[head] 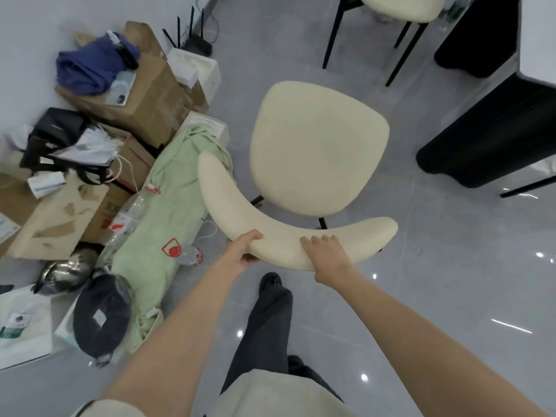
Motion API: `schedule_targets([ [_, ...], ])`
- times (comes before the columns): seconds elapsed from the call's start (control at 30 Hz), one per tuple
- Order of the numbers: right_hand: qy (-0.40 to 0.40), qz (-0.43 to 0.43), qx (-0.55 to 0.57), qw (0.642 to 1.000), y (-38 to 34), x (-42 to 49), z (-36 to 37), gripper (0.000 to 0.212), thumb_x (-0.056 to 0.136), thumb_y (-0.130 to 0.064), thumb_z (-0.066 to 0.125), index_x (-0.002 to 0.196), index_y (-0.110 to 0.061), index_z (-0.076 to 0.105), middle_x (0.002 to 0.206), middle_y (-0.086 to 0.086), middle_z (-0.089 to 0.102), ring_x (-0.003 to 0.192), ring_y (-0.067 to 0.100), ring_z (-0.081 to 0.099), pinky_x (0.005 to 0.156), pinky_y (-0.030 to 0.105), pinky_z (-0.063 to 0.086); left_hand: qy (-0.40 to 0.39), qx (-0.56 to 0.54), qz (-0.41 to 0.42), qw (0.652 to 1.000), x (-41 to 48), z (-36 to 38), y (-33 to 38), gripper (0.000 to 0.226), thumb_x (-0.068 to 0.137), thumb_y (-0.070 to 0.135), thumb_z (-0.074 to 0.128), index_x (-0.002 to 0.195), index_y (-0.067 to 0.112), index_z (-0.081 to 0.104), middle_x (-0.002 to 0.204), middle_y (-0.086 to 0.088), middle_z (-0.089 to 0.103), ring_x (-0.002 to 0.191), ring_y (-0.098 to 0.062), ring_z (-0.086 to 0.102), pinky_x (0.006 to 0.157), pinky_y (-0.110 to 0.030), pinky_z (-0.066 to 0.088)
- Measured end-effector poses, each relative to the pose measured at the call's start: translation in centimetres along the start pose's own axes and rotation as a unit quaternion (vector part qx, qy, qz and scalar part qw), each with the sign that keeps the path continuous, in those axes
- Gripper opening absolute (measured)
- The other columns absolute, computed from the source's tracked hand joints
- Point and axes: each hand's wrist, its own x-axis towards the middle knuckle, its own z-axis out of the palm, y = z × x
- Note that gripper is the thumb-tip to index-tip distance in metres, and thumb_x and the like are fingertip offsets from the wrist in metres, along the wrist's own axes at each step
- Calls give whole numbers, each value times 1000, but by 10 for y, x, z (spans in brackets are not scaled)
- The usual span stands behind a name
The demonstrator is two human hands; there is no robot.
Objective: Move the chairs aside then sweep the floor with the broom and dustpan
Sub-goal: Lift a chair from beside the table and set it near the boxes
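1. Cream chair (319, 145): it stands on the grey tiled floor (436, 266) directly ahead of the person, seat facing away, just beside a pile of cardboard boxes (141, 106) and a green bundle (168, 212) on the person's left.
2. Curved backrest (288, 236): padded and fabric-covered, so the surface probably gives a little under pressure, while the core is likely stiff enough to steer the whole chair.
3. Left hand (245, 249): fingers wrapped over the backrest's top edge with the thumb beneath, clamped on it.
4. Right hand (328, 254): fingers together, laid over the top of the backrest; the thumb is hidden, so the firmness of this hold cannot be told.
5. Thin black legs (322, 222): they suggest a light frame, liftable by two hands; dragging may scrape the glossy tiles.
6. Second cream chair (400, 7): partly in view at the top, beside a dark table base (481, 139).
7. Broom and dustpan: not in view.
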Motion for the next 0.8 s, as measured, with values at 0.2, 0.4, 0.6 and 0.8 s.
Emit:
schedule_targets([
  [0.2,4,-9,-6,1000,-36,-72,50,71,79,-19,67,139,-13,30,121,7,54,112,28,52,98,37,35,24,-32,-6,999,-52,-41,-82,58,73,3,70,125,7,45,114,-13,52,86,-23,56,70,-43,56],
  [0.4,-13,-39,0,999,-84,-159,107,71,80,-18,65,140,-14,29,121,7,53,111,28,51,99,39,35,17,-32,-41,998,-117,-98,-169,51,73,3,70,120,5,50,108,-11,56,90,-23,57,71,-39,56],
  [0.6,-14,-36,37,999,-140,-211,131,63,80,-14,60,137,-13,33,118,6,57,108,27,56,94,35,39,1,29,-32,999,-169,-148,-199,21,76,8,67,94,9,56,97,-8,56,86,-21,57,76,-37,56],
  [0.8,-17,-6,94,995,-184,-250,144,60,83,-10,57,139,-16,38,129,6,56,116,26,53,96,30,42,3,59,-25,998,-206,-181,-219,11,80,8,63,80,11,52,86,-7,50,80,-18,51,89,-45,53],
])
